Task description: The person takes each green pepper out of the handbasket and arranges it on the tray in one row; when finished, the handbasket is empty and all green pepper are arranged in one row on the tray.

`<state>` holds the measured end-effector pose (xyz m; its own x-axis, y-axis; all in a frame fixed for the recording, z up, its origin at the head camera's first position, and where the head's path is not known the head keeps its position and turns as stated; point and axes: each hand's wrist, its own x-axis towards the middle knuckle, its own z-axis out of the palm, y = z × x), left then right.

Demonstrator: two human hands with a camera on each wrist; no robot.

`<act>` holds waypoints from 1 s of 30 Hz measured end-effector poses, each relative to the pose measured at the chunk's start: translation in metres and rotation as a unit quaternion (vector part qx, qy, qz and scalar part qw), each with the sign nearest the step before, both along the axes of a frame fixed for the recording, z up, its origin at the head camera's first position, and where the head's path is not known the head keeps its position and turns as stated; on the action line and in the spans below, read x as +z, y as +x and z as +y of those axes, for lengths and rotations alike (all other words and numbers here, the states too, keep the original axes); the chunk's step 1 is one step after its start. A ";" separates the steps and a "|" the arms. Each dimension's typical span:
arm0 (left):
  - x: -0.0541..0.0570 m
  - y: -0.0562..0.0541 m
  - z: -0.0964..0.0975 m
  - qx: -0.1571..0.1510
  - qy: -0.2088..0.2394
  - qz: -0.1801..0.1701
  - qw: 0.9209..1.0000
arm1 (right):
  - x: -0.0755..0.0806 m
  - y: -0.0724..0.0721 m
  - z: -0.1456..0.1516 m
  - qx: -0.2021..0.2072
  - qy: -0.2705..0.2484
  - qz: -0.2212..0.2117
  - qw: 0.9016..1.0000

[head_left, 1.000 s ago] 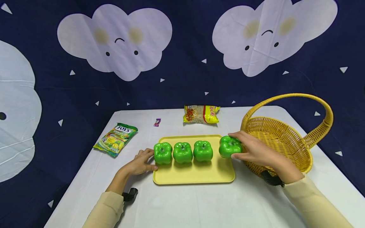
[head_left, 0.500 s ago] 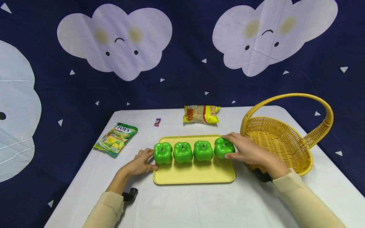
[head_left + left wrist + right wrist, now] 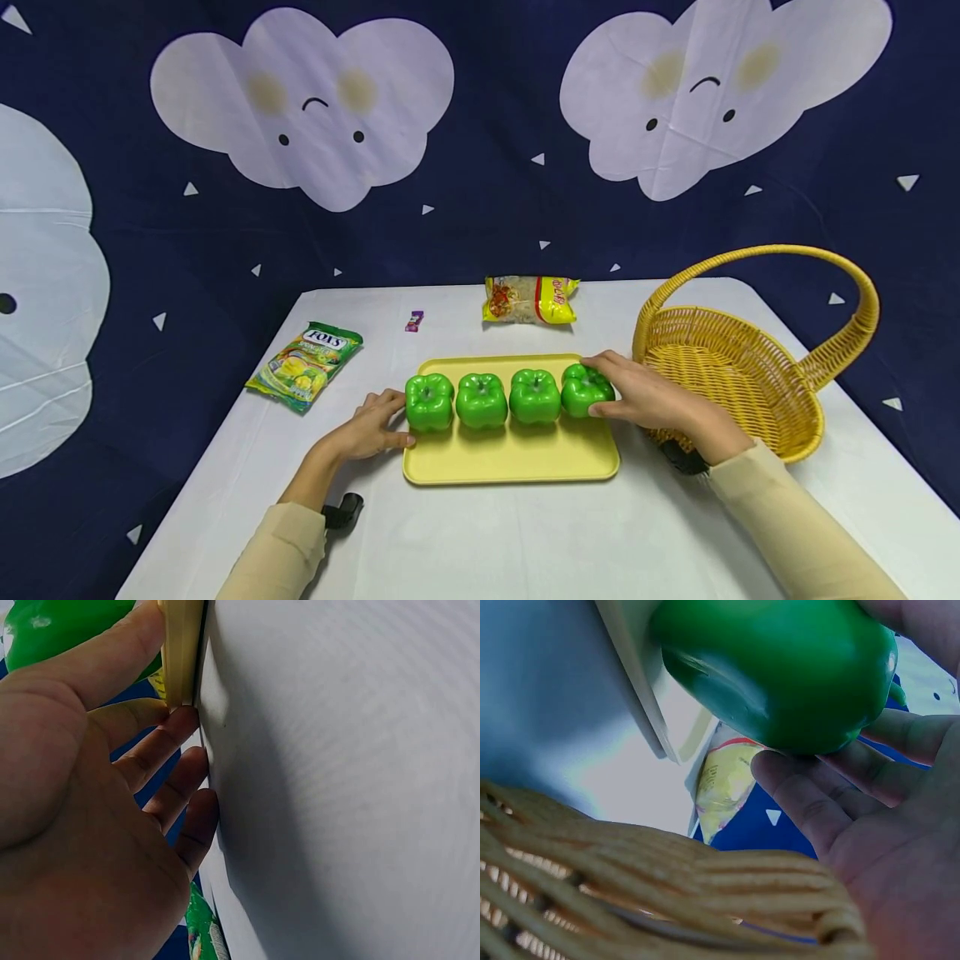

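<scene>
My right hand [image 3: 651, 400] grips a green bell pepper [image 3: 585, 392] between thumb and fingers at the tray's right end. From the right wrist view, the underside of this bell pepper [image 3: 772, 675] shows close over the tray rim. Three more green bell peppers stand in a row to its left: one at the left end [image 3: 429, 403], one in the middle [image 3: 482, 402] and one beside the held pepper [image 3: 535, 397]. They sit on a yellow rectangular tray [image 3: 510, 462]. My left hand [image 3: 367, 429] touches the tray's left edge with thumb and fingertips, its fingers loosely extended.
A yellow wicker basket [image 3: 780, 400] with a tall handle stands right of the tray, under my right forearm. A green FOX'S candy bag [image 3: 306, 367] lies at left. Farther back are a small purple packet [image 3: 414, 321] and a yellow food packet [image 3: 531, 300].
My right hand has moved left with its bell pepper, from the tray's right edge in beside the other three, and slowed. The left hand stays at the tray's edge.
</scene>
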<state>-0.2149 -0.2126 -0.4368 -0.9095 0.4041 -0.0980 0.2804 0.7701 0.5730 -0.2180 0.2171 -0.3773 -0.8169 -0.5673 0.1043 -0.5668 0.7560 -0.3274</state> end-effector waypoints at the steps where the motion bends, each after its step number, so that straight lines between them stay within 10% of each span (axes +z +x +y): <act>1: 0.000 0.000 0.000 0.000 0.000 0.000 1.000 | 0.000 -0.001 0.000 0.000 0.001 -0.002 1.000; 30: 0.001 0.000 0.001 0.005 0.001 -0.008 1.000 | -0.003 -0.003 0.000 0.003 -0.016 -0.003 1.000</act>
<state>-0.2149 -0.2121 -0.4356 -0.9119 0.3951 -0.1112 0.2640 0.7720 0.5782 -0.2208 0.2174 -0.3802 -0.8137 -0.5692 0.1176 -0.5699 0.7416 -0.3540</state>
